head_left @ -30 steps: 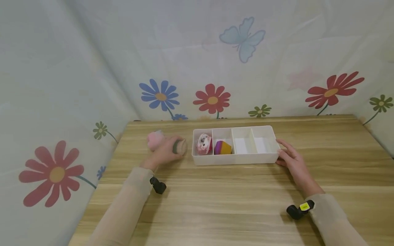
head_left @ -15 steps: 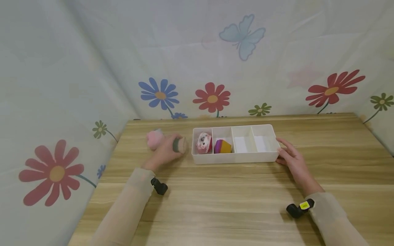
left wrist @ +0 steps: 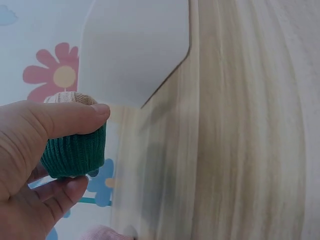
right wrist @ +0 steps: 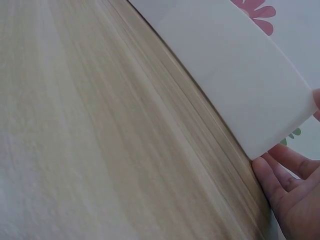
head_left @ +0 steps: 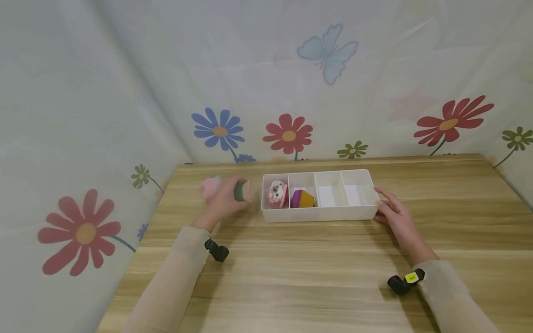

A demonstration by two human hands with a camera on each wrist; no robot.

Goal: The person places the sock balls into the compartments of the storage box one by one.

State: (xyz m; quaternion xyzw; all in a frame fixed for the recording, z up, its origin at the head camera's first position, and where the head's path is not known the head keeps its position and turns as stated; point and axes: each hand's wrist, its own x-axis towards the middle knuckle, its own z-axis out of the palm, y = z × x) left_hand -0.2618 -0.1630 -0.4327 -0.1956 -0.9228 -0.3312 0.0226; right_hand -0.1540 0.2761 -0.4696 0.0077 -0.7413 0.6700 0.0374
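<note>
Vs. 0.5 s ago, the green/cream ribbed knit bundle (left wrist: 77, 154) sat a bit higher in the head view, turned so its cream end showed narrower & more green came into sight; L hand (head_left: 222, 202) had shifted up slightly w/ it. White box (head_left: 320, 214) & R hand (head_left: 396, 222) were pretty much unchanged rel. to each other; head cam view had drifted only a touch. Pose: L forearm in its beige sleeve (head_left: 178, 266) ran fwd & R from bottom L, hand palm-R, thumb across the near face of the bundle, other fingers under/behind; grip was firmly round the bundle, w/ backdrop (head_left: 233, 69) visible below it in the L wrist view, so held up. Bundle loc.: just L of the box's L end, apart from it. R forearm came up & L from bottom R, fingers & thumb lightly bent vs. the box's R end wall, fingertips touching by the corner; R grip was relaxed, not clenched. Box stood on the tabletop (head_left: 316, 273), 4 compartments in a row: red/white bundle (head_left: 276, 194) in far-L one, purple/yellow bundle (head_left: 302, 199) in the 2nd. Pink bundle (head_left: 210, 188) lay behind L hand, partly hidden by it.
</note>
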